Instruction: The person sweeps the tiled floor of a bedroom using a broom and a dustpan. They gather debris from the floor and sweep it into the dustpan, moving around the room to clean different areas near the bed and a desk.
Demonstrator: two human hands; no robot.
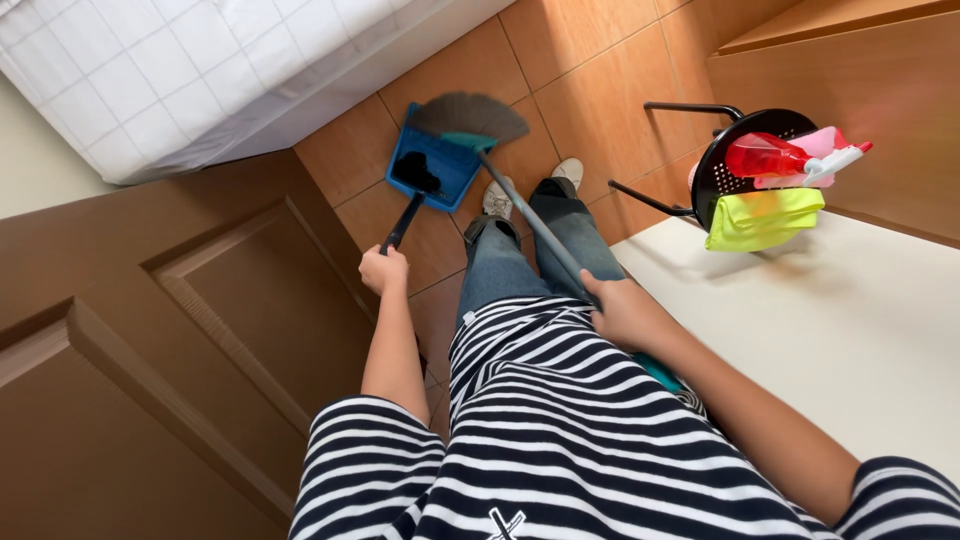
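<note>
Our passage: narrow tiled floor (590, 60); bed (200, 80) ahead-left, door (180, 340) left, worktop (830, 330) and black basket (735, 175) right.

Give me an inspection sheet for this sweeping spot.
Surface: terracotta tile floor, lit by sun.
Job's things: blue dustpan on the floor; broom bristles at its upper edge.
Clutter: black basket holding a red spray bottle and a yellow cloth.
Grips: left hand shut on the dustpan handle; right hand shut on the broom pole.
Cables: nothing seen.
Surroundings: brown door, white quilted bed, white tabletop.
</note>
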